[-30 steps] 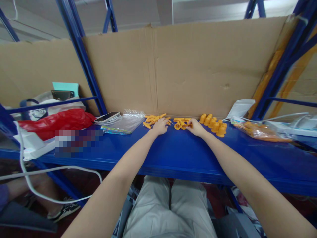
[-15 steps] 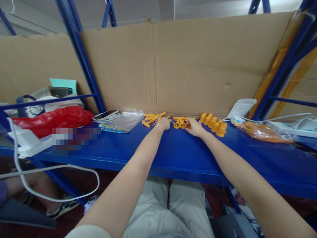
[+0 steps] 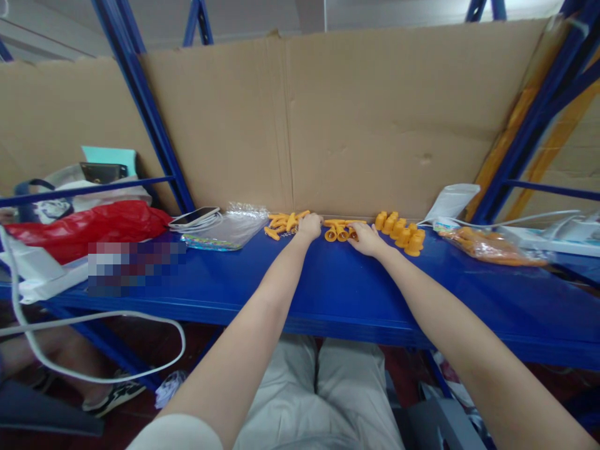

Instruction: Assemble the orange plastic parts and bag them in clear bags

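Note:
My left hand (image 3: 310,225) is at the right edge of a pile of orange T-shaped plastic pieces (image 3: 280,221), fingers curled closed. What is in those fingers, if anything, is hidden. My right hand (image 3: 366,239) is closed around the rightmost of a short row of hollow orange cone-like pieces (image 3: 330,234), which lie with their open ends toward me. Orange stick-like pieces (image 3: 334,222) lie just behind that row. Right of my right hand, several orange cup-like pieces (image 3: 402,236) stand in rows on the blue shelf (image 3: 328,294).
A cardboard sheet (image 3: 375,112) closes off the back. To the left are a clear plastic bag (image 3: 234,228), a phone (image 3: 194,217) with a white cable, and a red bag (image 3: 103,226). A bag of orange pieces (image 3: 492,245) lies to the right. Another person's leg (image 3: 77,356) shows at lower left.
My left hand has shifted slightly away from me and to the right along the pile. My right hand stays at the same cone-like piece. The whole view has moved a little.

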### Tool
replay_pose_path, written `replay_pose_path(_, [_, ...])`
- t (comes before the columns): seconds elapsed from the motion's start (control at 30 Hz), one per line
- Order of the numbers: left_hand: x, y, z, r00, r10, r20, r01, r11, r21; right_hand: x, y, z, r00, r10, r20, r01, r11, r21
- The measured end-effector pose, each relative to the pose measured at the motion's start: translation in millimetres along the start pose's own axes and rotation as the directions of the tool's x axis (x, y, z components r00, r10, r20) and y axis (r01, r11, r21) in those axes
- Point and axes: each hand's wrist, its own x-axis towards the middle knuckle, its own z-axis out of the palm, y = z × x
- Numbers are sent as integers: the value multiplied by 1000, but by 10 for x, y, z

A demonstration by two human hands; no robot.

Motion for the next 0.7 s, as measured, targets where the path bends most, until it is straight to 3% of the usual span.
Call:
replay_pose_path(0.13, [119,-15,-80,980,-183,-79,162,963,-216,4,8,2,1000,3,16,-3,1000,1])
replay_pose_path(0.23, [170,-70,-140,958,-261,-116,219,932,-289,14,24,17,1000,3,16,-3,1000,8])
replay_pose_path(0.43, [180,-178,-174,956,-262,-132,201,913,-355,19,55,32,1000,-26,-10,26,1000,6])
replay_pose_path(0.57, [204,-202,-162,963,-255,-90,183,859,-478,8,36,8,1000,2,4,-2,1000,-4])
replay_pose_path(0.7, [218,-215,-165,968,-247,-34,200,853,-482,5,20,-3,1000,7,9,-7,1000,-8])
